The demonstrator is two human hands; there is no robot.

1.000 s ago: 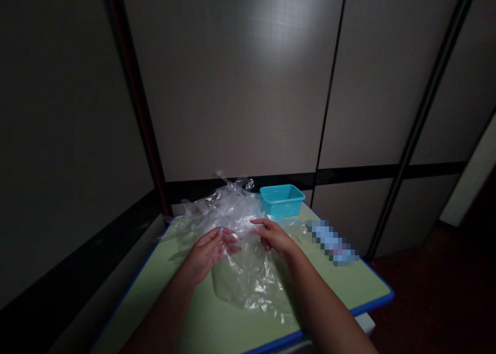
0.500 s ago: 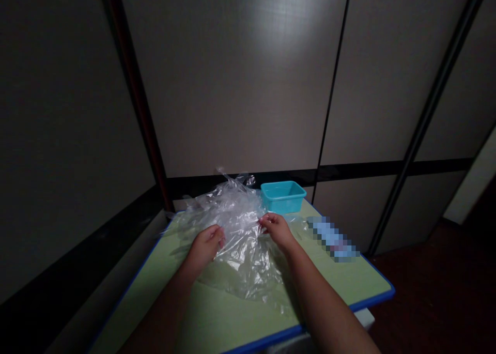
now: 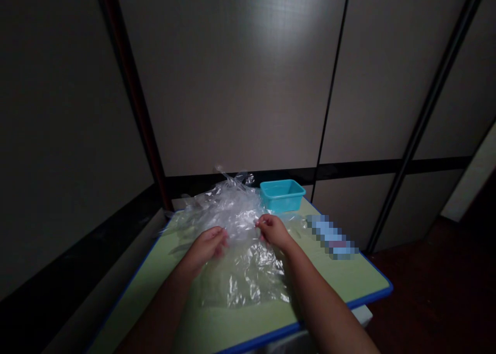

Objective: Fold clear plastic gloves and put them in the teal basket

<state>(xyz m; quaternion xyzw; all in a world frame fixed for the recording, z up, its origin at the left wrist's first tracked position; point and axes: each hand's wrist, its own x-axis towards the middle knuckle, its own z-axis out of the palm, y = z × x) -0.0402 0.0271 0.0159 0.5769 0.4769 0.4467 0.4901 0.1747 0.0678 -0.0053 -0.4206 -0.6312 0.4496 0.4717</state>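
Observation:
A clear plastic bag (image 3: 246, 279) spreads down from between my hands over the green tabletop, its film creased and shiny. My left hand (image 3: 207, 244) pinches the bag's upper left edge, the fingers slightly blurred. Across from it, my right hand (image 3: 274, 232) is closed on the upper right edge between thumb and fingertips. Behind both hands lies a loose heap of crumpled clear plastic bags (image 3: 228, 204). Where the held bag parts from the heap I cannot make out.
A turquoise plastic basket (image 3: 284, 203) stands at the table's back corner. On the right lies a pixelated bluish item (image 3: 332, 237). The green table (image 3: 344, 284) has a blue edge. Cabinet panels (image 3: 240, 95) rise directly behind it.
The bag's lower part has opened out flatter and wider toward me. My left hand has shifted slightly right, nearer my right hand. The heap and basket stay put.

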